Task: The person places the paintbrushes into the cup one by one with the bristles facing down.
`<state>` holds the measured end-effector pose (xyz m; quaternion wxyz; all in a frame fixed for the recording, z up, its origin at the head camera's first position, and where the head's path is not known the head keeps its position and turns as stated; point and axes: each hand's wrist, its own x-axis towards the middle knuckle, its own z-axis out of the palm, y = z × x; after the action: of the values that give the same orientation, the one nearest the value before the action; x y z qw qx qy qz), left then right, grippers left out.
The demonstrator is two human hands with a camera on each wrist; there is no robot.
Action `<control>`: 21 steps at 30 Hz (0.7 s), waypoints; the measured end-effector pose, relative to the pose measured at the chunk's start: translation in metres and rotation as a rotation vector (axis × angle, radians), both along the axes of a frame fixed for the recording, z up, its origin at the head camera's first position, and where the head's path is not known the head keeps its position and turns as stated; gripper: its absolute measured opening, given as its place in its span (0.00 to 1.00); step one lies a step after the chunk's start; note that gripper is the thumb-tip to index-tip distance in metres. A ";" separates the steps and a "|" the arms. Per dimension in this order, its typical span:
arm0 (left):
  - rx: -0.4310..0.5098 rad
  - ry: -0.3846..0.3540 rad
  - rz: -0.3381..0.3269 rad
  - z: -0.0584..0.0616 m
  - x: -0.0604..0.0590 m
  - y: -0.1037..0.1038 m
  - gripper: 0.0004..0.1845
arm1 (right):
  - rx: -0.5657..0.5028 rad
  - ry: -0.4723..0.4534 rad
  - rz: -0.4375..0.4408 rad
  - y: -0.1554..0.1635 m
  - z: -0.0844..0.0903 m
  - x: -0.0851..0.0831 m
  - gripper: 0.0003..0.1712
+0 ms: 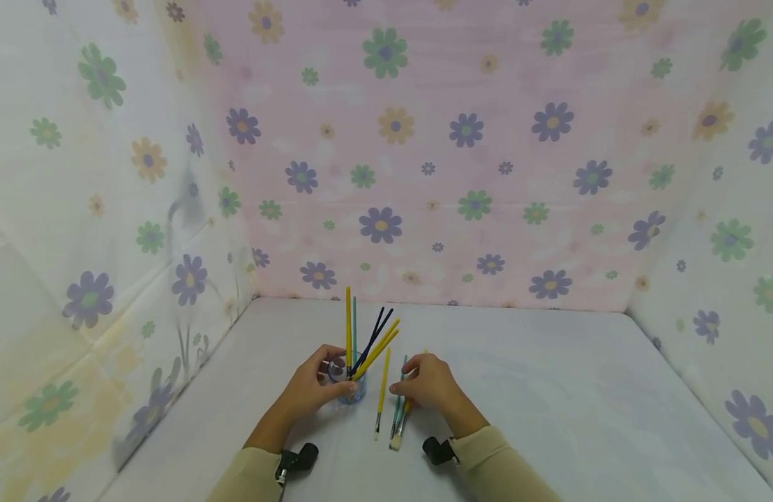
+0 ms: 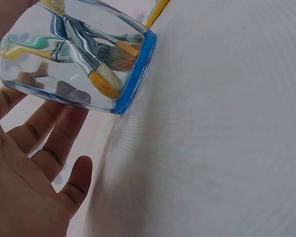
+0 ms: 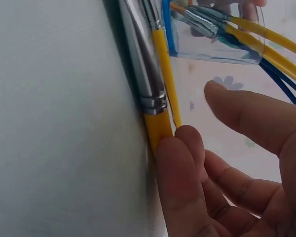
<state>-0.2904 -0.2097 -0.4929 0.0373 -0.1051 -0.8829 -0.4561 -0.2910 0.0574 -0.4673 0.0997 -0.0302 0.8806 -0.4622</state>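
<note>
My left hand [image 1: 308, 383] grips a clear glass [image 1: 358, 392] with a blue base, the thumb in front and the fingers around the far side. Yellow, teal and dark blue paintbrushes [image 1: 377, 346] stand in it, bristles [image 2: 106, 85] down. To the right, my right hand [image 1: 429, 382] reaches over loose paintbrushes lying on the table. Its fingertips touch the yellow handle of a wide flat paintbrush [image 3: 158, 123], while the thumb stays apart from it. Teal paintbrushes [image 1: 397, 410] lie beside that one, partly hidden by the hand. A thin yellow paintbrush [image 1: 383, 397] lies between glass and hand.
The white table [image 1: 550, 404] reaches back to a pink flowered cloth wall [image 1: 437, 195]. Flowered cloth also hangs at the left [image 1: 110, 223] and right [image 1: 732, 293]. Dark wrist mounts [image 1: 298, 458] sit at both sleeves.
</note>
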 end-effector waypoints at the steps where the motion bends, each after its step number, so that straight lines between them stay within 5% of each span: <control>1: -0.003 0.001 -0.001 -0.001 0.000 0.000 0.35 | 0.016 -0.008 -0.006 -0.001 0.000 0.000 0.24; 11: 0.001 -0.002 -0.017 0.000 -0.001 -0.001 0.35 | 0.069 -0.045 -0.040 0.007 0.001 -0.001 0.15; 21: 0.008 -0.006 -0.013 0.001 0.001 -0.001 0.35 | 0.086 -0.047 -0.080 0.028 0.000 -0.008 0.16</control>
<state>-0.2893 -0.2105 -0.4919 0.0320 -0.1092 -0.8806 -0.4600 -0.2993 0.0855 -0.4676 0.1028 0.0202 0.8976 -0.4281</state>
